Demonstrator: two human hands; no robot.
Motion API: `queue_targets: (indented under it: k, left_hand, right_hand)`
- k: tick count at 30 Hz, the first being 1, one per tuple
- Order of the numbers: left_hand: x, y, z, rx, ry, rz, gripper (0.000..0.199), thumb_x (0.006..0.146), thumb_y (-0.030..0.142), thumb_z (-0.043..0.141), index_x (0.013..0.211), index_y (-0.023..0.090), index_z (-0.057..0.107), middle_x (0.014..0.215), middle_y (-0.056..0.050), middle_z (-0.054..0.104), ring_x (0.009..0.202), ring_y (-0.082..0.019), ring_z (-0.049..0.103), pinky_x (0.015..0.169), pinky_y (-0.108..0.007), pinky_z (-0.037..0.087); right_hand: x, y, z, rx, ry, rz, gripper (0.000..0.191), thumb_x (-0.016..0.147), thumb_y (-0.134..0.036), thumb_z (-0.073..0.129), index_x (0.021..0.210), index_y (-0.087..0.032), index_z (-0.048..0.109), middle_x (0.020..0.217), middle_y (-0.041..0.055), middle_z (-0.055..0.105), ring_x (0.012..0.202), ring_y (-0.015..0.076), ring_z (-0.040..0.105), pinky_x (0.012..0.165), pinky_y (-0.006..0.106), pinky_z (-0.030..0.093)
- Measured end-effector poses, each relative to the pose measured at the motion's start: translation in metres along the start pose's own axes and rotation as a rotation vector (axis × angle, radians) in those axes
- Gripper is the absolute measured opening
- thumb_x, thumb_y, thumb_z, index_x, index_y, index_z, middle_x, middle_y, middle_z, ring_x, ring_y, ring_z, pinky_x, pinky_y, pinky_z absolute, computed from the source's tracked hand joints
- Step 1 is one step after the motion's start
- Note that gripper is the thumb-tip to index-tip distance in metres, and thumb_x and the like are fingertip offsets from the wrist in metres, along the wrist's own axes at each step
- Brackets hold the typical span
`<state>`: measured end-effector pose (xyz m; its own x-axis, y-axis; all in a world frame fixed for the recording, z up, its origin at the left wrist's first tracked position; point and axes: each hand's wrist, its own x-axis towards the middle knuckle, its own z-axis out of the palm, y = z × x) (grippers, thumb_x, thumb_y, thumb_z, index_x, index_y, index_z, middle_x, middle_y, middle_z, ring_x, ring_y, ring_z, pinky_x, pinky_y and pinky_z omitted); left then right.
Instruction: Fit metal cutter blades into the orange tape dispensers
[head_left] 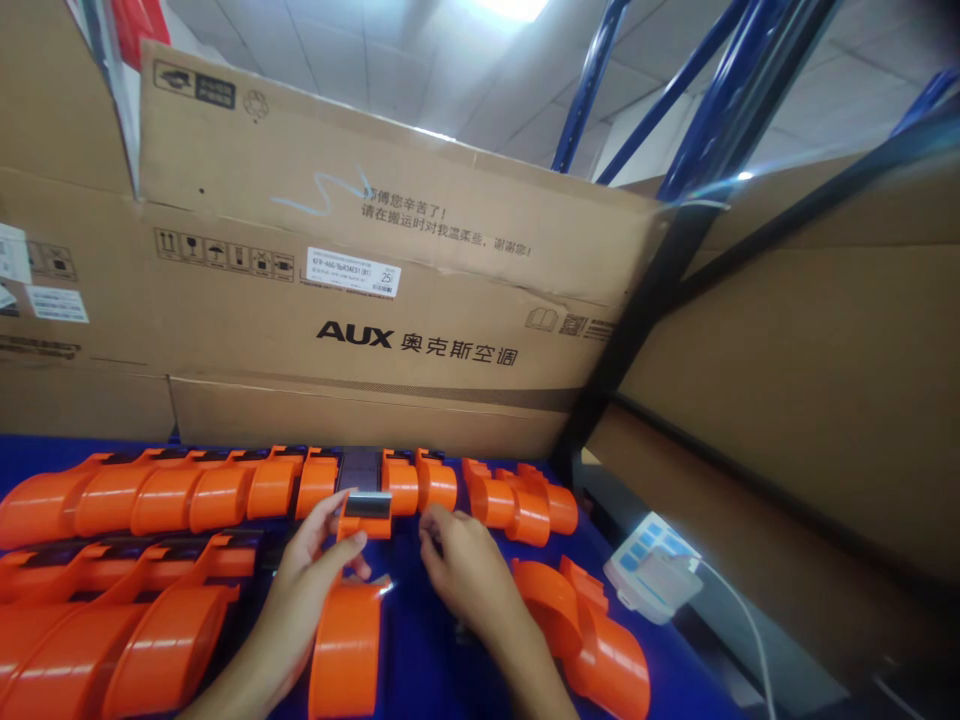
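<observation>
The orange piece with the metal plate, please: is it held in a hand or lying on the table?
Held: the left hand pinches the orange piece between thumb and fingers.

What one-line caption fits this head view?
Both hands, left hand and right hand, work an orange tape dispenser on the blue table.

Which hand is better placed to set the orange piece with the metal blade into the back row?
Probably the left hand: its fingers already hold the orange piece just before the back row. The right hand only rests beside it.
</observation>
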<state>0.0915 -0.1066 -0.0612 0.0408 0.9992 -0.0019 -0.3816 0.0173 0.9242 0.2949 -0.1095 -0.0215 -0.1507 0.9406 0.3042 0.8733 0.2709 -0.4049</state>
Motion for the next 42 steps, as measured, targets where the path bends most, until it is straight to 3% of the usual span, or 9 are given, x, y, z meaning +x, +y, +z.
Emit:
queue_targets:
  k: [3, 7, 13, 18, 22, 26, 30, 42]
  left_hand:
    - [-0.001, 0.001, 0.002, -0.008, -0.008, 0.002, 0.066, 0.078, 0.038, 0.082, 0.137, 0.024, 0.057, 0.081, 0.002, 0.067, 0.065, -0.017, 0.066, 0.072, -0.034, 0.059]
    - [-0.003, 0.004, 0.004, -0.057, -0.023, -0.014, 0.060, 0.078, 0.034, 0.081, 0.133, 0.027, 0.056, 0.087, 0.003, 0.067, 0.062, -0.015, 0.069, 0.071, -0.035, 0.062]
    - [-0.003, -0.001, 0.005, -0.036, -0.028, -0.044, 0.059, 0.075, 0.040, 0.084, 0.127, 0.027, 0.058, 0.099, -0.002, 0.069, 0.054, -0.015, 0.069, 0.061, -0.035, 0.062]
    - [0.001, -0.004, 0.003, -0.018, -0.040, -0.007, 0.052, 0.078, 0.041, 0.083, 0.122, 0.027, 0.059, 0.095, 0.000, 0.067, 0.052, -0.012, 0.065, 0.060, -0.031, 0.060]
    - [0.004, -0.006, 0.001, -0.011, -0.035, 0.033, 0.051, 0.079, 0.040, 0.082, 0.123, 0.028, 0.058, 0.099, 0.000, 0.067, 0.052, -0.011, 0.065, 0.058, -0.029, 0.059]
    - [0.002, -0.004, 0.003, -0.009, -0.029, 0.054, 0.051, 0.080, 0.039, 0.082, 0.123, 0.029, 0.057, 0.103, 0.000, 0.067, 0.052, -0.010, 0.065, 0.058, -0.028, 0.059]
    - [-0.001, 0.000, 0.006, -0.008, -0.030, 0.083, 0.050, 0.082, 0.040, 0.080, 0.124, 0.029, 0.056, 0.098, 0.002, 0.066, 0.053, -0.010, 0.065, 0.060, -0.028, 0.060]
    - [-0.003, -0.001, 0.006, 0.043, -0.041, 0.111, 0.048, 0.083, 0.040, 0.079, 0.124, 0.029, 0.055, 0.106, -0.002, 0.069, 0.054, -0.010, 0.066, 0.058, -0.027, 0.059]
  right_hand:
    - [0.001, 0.000, 0.005, 0.223, 0.053, -0.008, 0.011, 0.090, -0.016, 0.056, 0.084, -0.021, 0.063, 0.069, -0.0005, 0.066, 0.064, 0.0172, 0.062, 0.061, 0.025, 0.045]
    - [0.000, -0.006, 0.009, 0.646, 0.159, 0.009, 0.002, 0.089, -0.023, 0.062, 0.087, -0.021, 0.061, 0.068, -0.0027, 0.060, 0.060, 0.0146, 0.059, 0.055, 0.023, 0.045]
    - [-0.001, -0.015, 0.012, 1.057, 0.134, 0.079, 0.023, 0.095, -0.040, 0.065, 0.108, -0.025, 0.052, 0.073, -0.0041, 0.061, 0.057, 0.0148, 0.064, 0.058, 0.027, 0.055]
    - [-0.002, -0.022, 0.018, 1.032, 0.176, -0.002, 0.025, 0.097, -0.037, 0.064, 0.117, -0.026, 0.053, 0.084, -0.0012, 0.060, 0.070, 0.0154, 0.066, 0.067, 0.028, 0.057]
    - [-0.003, -0.025, 0.020, 0.956, 0.188, -0.059, 0.021, 0.094, -0.031, 0.069, 0.110, -0.025, 0.056, 0.093, 0.0020, 0.063, 0.084, 0.0180, 0.066, 0.077, 0.030, 0.057]
    - [-0.005, -0.026, 0.016, 0.775, 0.198, -0.093, 0.009, 0.096, -0.029, 0.065, 0.096, -0.023, 0.059, 0.085, 0.0018, 0.065, 0.077, 0.0177, 0.065, 0.072, 0.028, 0.054]
    - [-0.008, -0.028, 0.013, 0.556, 0.222, -0.172, 0.004, 0.098, -0.025, 0.059, 0.095, -0.023, 0.060, 0.079, 0.0010, 0.065, 0.070, 0.0172, 0.063, 0.068, 0.028, 0.050]
    - [-0.010, -0.029, 0.011, 0.389, 0.153, -0.251, 0.011, 0.098, -0.020, 0.055, 0.088, -0.023, 0.053, 0.081, 0.0015, 0.065, 0.077, 0.0185, 0.063, 0.069, 0.027, 0.046]
